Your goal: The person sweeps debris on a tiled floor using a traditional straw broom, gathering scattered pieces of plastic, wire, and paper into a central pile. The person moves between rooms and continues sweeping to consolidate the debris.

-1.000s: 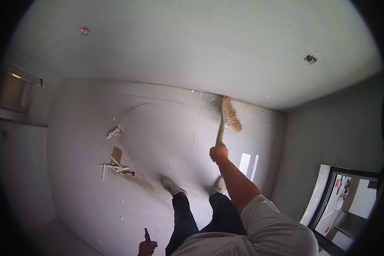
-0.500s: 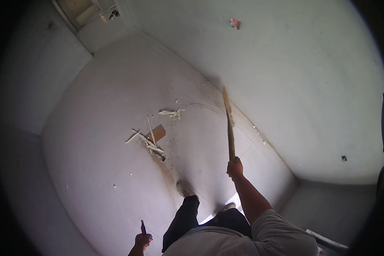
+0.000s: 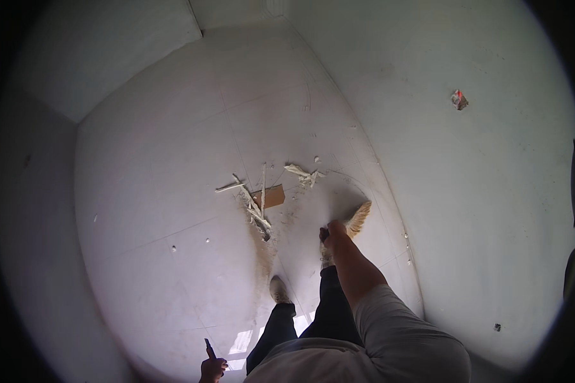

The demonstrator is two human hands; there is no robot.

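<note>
Nearest me, my left hand [image 3: 212, 368] is curled around a small dark slim object [image 3: 208, 348] I can't identify. Farther out, my right hand [image 3: 331, 233] is closed on the handle of the straw-bristled broom [image 3: 358, 218], its head on the pale floor [image 3: 153, 191]. Beyond, white scraps and a brown cardboard piece [image 3: 271, 196] lie loosely gathered; I judge sweeping partly done, with dust streaks and stray bits left.

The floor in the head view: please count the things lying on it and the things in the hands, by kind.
Broom, in the right hand: 1
Brown cardboard piece: 1
Heaps of white scrap strips: 2
Small dark tool, in the left hand: 1
Total: 5
</note>
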